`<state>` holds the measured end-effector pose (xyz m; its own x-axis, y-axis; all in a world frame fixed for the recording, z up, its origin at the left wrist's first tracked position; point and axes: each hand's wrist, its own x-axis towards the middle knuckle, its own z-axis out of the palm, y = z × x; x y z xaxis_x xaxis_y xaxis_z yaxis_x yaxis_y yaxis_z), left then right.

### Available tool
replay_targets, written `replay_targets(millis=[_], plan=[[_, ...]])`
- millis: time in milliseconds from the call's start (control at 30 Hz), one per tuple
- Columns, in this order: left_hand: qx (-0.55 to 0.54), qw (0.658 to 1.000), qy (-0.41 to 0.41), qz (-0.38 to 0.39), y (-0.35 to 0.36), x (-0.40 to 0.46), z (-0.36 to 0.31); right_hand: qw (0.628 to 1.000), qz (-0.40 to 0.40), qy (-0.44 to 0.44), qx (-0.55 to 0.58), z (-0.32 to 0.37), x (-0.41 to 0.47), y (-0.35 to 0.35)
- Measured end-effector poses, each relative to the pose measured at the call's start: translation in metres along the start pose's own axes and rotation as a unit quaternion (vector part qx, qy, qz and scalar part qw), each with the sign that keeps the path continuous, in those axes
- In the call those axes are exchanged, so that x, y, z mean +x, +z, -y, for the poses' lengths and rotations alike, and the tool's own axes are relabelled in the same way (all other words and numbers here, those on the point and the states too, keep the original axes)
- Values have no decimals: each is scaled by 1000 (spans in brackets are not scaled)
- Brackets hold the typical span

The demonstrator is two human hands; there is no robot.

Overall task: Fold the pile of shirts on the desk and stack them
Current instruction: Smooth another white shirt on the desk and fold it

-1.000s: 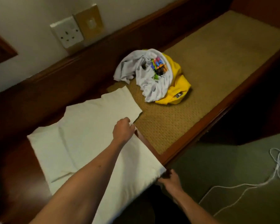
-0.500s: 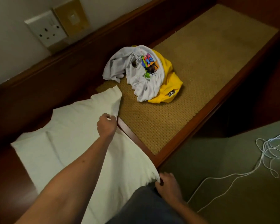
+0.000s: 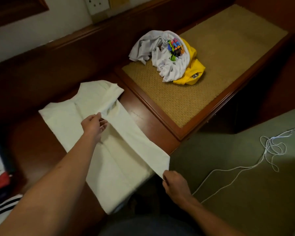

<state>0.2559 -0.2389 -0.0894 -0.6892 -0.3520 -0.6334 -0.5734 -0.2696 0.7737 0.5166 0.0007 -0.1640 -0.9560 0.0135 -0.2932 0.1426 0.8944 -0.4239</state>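
Cream shirt point(image 3: 85, 126) on desk point(image 3: 148, 116) — both hands pinching its folded side, left hand point(image 3: 94, 126) mid-edge, right hand point(image 3: 174, 183) at hem

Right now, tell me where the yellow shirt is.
Head view, upper right: the yellow shirt lies crumpled on the woven mat, under the white printed shirt.
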Motion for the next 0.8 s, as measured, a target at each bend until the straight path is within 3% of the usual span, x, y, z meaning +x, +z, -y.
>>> replay_targets(millis=[67, 133, 267, 333, 400, 533, 600, 700, 800], plan=[[-13, 999, -2, 34, -11, -1, -5, 1000, -19, -21, 1, 14, -9, 6], [9, 999, -1, 45, -18, 3, -5, 999, 16, -43, 23, 30, -13, 8], [189, 982, 17, -6, -34, 13, 9, 966, 218, 8, 142, 43, -11, 5], [290, 955, 60, -11, -37, 6, 21, 953, 194, 84, 218, 39, -6, 0], [348, 933, 95, 9, -38, -9, 40, 954, 99, 159, 236, 31, 3, -12], [426, 898, 58, 88, -42, -48, 97, 959, -13, 172, 225, 23, 41, -39], [490, 861, 53, 124, -44, -68, 122, 965, -5, 166, 205, 21, 65, -45], [582, 794, 109, 135, -40, -92, 148, 985, 82, 116, 98, 24, 95, -43], [609, 773, 139, 113, -35, -104, 159, 988, 141, 60, 16, 20, 115, -46]])
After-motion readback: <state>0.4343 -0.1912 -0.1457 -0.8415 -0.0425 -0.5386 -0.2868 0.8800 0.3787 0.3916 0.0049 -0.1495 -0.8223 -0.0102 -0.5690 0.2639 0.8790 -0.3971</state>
